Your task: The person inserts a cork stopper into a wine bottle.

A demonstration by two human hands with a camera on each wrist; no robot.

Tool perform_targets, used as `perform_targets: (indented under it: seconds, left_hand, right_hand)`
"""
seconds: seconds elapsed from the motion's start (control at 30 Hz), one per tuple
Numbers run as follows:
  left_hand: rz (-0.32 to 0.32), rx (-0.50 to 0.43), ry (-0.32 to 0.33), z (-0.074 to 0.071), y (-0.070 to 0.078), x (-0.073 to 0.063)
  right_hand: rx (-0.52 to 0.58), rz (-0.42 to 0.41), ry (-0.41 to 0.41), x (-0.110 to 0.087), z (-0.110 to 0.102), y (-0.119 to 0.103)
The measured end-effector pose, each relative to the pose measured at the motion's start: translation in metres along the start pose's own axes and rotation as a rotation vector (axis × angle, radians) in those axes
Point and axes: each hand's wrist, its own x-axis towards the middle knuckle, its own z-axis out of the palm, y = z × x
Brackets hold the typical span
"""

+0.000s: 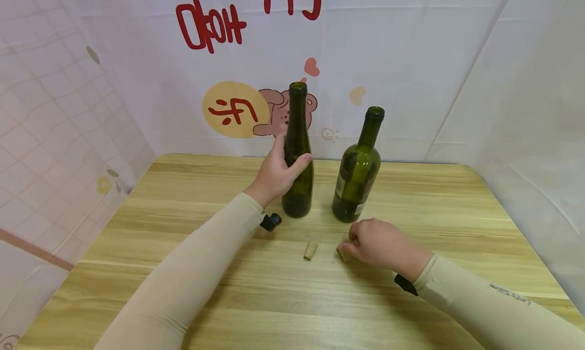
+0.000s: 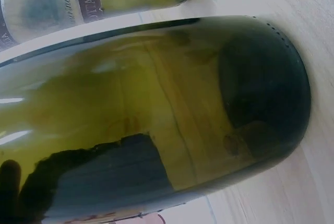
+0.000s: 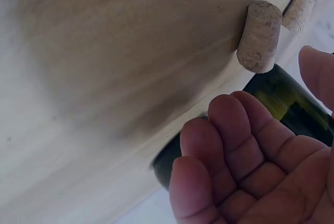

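My left hand [image 1: 281, 175] grips the tall, slender green wine bottle [image 1: 298, 121], thumb across its front, and the bottle stands upright on the table. In the left wrist view this bottle's lower body [image 2: 156, 104] fills the picture. My right hand [image 1: 381, 243] is low over the table beside one cork [image 1: 344, 254]. The right wrist view shows that cork [image 3: 259, 36] lying on its side just beyond the fingertips, with thumb and fingers apart and bent slightly. A second cork [image 1: 310, 250] lies to its left.
A shorter green wine bottle [image 1: 358, 180] with a label stands upright just behind my right hand. The wooden table [image 1: 274, 309] ends at the back against a white printed cloth [image 1: 388, 45]. Another cloth wall [image 1: 55, 111] borders the left side.
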Motion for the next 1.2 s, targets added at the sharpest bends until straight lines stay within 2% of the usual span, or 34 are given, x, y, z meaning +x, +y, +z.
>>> perform_targets:
  seconds: [0.2,0.47,0.87,1.2]
  left_hand:
    - [0.014,-0.010,0.018,0.0023,-0.0004,0.0000]
    - [0.039,-0.039,0.023,0.0030,-0.0027,0.0006]
    - [0.030,-0.038,0.034,0.0043,-0.0045,0.0013]
    - [0.034,-0.037,0.046,0.0054,-0.0068,0.0018]
  right_hand:
    - [-0.008,0.023,-0.027,0.0023,0.0037,-0.0016]
    - [-0.019,0.004,-0.021,0.0041,0.0055,-0.0026]
    - [-0.001,0.019,-0.057,0.0074,0.0090,-0.0041]
    - [-0.012,-0.003,-0.035,0.0083,0.0100,-0.0074]
